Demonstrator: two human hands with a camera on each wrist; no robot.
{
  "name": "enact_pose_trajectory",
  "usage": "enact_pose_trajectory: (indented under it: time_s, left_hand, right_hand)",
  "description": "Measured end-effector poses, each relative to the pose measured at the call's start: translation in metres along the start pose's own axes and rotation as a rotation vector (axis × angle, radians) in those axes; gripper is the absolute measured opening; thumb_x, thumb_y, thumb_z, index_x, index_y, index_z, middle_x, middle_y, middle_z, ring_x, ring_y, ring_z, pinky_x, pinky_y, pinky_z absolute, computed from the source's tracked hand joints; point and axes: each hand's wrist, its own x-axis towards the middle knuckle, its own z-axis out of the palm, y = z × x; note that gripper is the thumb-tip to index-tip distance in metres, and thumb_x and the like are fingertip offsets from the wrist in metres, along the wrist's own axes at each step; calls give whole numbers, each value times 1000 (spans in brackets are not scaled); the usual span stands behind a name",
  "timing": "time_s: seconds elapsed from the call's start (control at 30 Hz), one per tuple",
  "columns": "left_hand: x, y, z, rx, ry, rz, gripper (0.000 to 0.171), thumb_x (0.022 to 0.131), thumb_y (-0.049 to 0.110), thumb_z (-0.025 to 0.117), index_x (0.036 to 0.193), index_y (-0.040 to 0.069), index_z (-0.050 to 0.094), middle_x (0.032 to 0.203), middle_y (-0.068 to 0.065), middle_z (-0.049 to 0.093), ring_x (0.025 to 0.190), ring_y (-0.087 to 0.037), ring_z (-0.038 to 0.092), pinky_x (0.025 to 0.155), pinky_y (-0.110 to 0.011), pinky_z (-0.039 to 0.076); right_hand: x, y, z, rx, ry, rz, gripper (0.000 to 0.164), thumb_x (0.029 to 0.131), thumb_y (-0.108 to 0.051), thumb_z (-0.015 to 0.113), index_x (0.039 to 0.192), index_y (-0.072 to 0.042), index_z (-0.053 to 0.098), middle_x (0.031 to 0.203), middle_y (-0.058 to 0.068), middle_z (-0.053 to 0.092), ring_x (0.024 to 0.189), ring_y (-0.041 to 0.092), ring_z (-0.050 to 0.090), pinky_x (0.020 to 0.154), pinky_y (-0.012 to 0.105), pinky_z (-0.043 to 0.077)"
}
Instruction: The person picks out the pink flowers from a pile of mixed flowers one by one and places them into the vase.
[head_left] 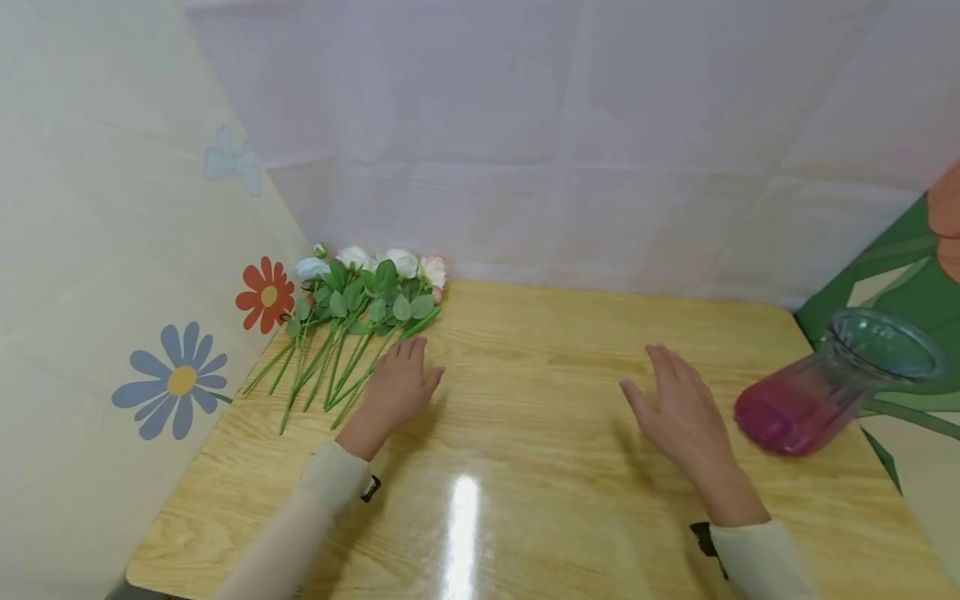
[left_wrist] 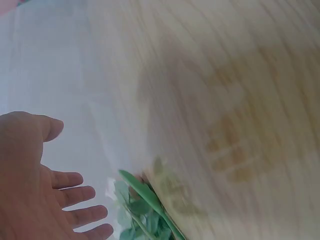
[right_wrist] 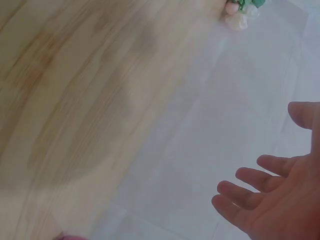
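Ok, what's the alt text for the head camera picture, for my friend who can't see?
A person's left hand and right hand are held out, empty, over a wooden table. Pale, long-stemmed flowers lie by the left hand; a see-through vase, pink at the bottom, is by the right.

The place looks like a small curtained-off booth, of what wider room I cannot tell, with creased white cloth (head_left: 525,125) and flower-printed sheets (head_left: 82,208) enclosing a wood-grain table (head_left: 532,375).

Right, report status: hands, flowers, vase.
Left hand empty, near flowers. Right hand empty, vase to its right. Nothing visibly blocking either.
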Motion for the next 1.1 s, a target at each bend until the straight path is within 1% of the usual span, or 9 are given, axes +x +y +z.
enact_pose_trajectory:
  time_s: [0.2, 0.47, 0.53, 0.67, 0.7, 0.77, 0.9, 1.03, 1.1]
  left_hand:
    - [-3, -17, -3, 2, 28, -42, 66, 107, 42, 49, 149, -7, 39, 148, -25, 46, 136, -43, 44, 105, -56, 45]
    - [-3, -35, -4, -49, 10, -85, 63, 106, 34, 52, 149, -10, 38, 147, -28, 47, 135, -45, 45, 110, -55, 41]
    - [-2, -39, -4, -58, 9, -95, 61, 105, 32, 53, 148, -10, 39, 146, -29, 47, 135, -45, 45, 109, -55, 41]
    - [1, -43, -6, -58, 1, -112, 60, 105, 29, 54, 146, -13, 41, 144, -31, 49, 134, -47, 45, 110, -55, 40]
    - [2, -44, -6, -57, -2, -115, 61, 105, 29, 54, 145, -14, 40, 143, -32, 49, 133, -47, 45, 110, -55, 41]
    - [3, -45, -6, -52, -6, -119, 61, 105, 28, 54, 145, -15, 40, 141, -33, 50, 132, -48, 46, 109, -55, 42]
    - [6, -50, -5, -65, -14, -145, 60, 104, 27, 54, 144, -15, 41, 140, -34, 50, 131, -49, 47, 104, -58, 45]
    - [9, -56, -2, -86, -35, -175, 58, 105, 27, 52, 145, -14, 40, 142, -34, 49, 132, -49, 46, 104, -59, 45]
    - [10, -57, -2, -93, -48, -177, 58, 105, 26, 51, 145, -14, 40, 143, -34, 48, 132, -49, 45, 104, -59, 44]
  right_hand:
    - [-12, 10, -15, -14, 55, 28, 74, 105, -45, 50, 154, 6, 29, 152, 35, 35, 136, 56, 34, 106, 72, 29]
    - [-29, 23, -37, -1, 99, 107, 73, 103, -43, 54, 156, 2, 29, 151, 36, 36, 134, 58, 34, 100, 76, 30]
    - [-34, 27, -41, 1, 133, 112, 71, 102, -41, 56, 154, 2, 32, 138, 35, 47, 126, 55, 42, 96, 74, 35]
    - [-45, 36, -48, 6, 226, 122, 65, 101, -35, 60, 149, 4, 41, 130, 34, 52, 121, 55, 45, 95, 73, 36]
    - [-48, 39, -49, 3, 241, 134, 64, 100, -35, 60, 147, 5, 42, 129, 34, 52, 121, 55, 46, 96, 72, 36]
    - [-53, 43, -53, 2, 253, 170, 63, 100, -35, 59, 146, 6, 43, 140, 36, 47, 128, 57, 41, 101, 74, 32]
    - [-63, 50, -60, 6, 282, 232, 59, 99, -32, 60, 144, 5, 47, 137, 36, 49, 124, 57, 45, 97, 73, 34]
    - [-70, 55, -66, -13, 343, 288, 55, 97, -29, 61, 139, 6, 51, 127, 36, 53, 113, 56, 50, 91, 70, 37]
    - [-74, 57, -69, -35, 358, 337, 57, 98, -30, 59, 139, 8, 50, 125, 37, 53, 111, 55, 50, 92, 69, 37]
